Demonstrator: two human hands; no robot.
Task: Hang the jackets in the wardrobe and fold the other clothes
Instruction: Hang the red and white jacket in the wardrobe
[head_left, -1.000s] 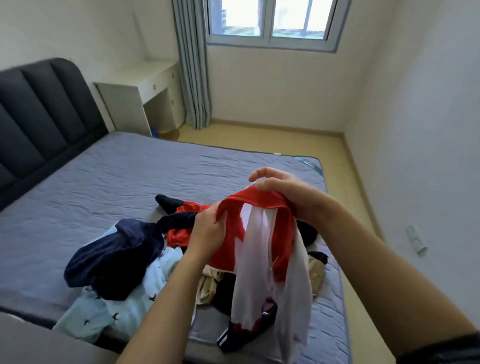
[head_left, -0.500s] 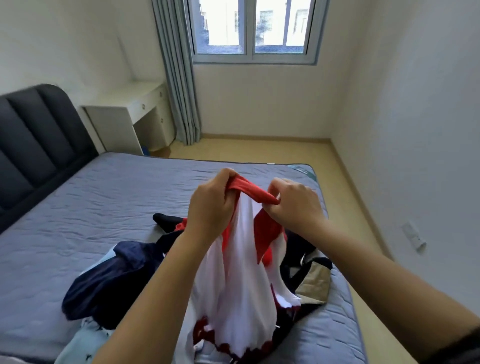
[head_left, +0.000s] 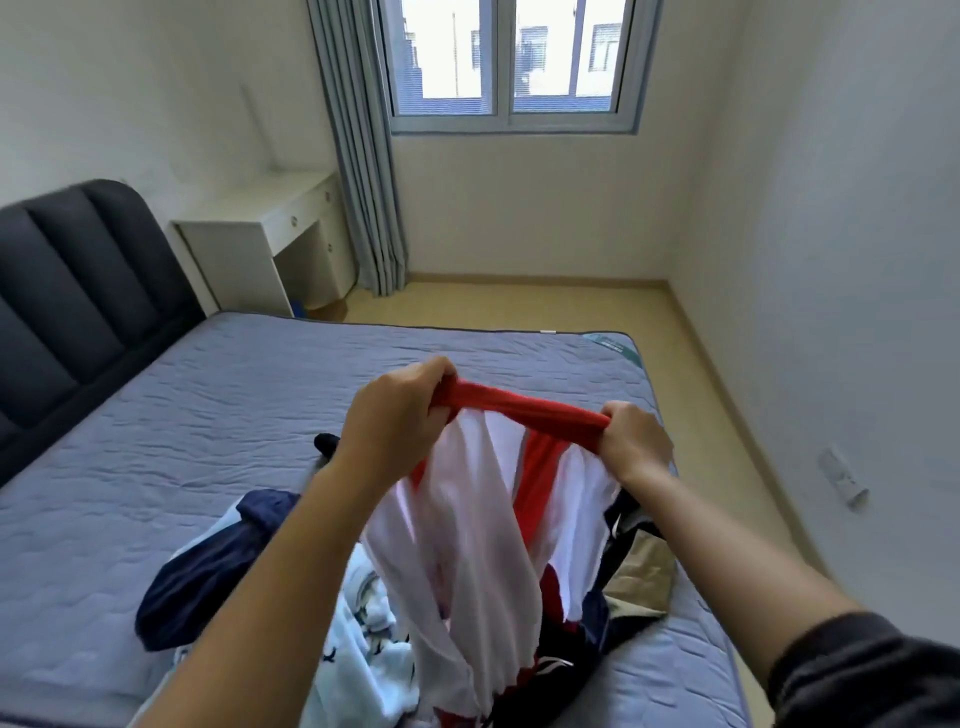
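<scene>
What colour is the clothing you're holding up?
The garment is white with a red band; head view.

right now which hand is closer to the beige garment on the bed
Right. The right hand holds the red band just above the beige garment; the left hand holds the band's other end, farther off to the left.

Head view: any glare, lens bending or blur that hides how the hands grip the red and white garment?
Head view: the window is blown out; the wide lens bows the walls and bed edge; the hanging garment is slightly soft; left hand and right hand are clear, gripping its red band.
</scene>
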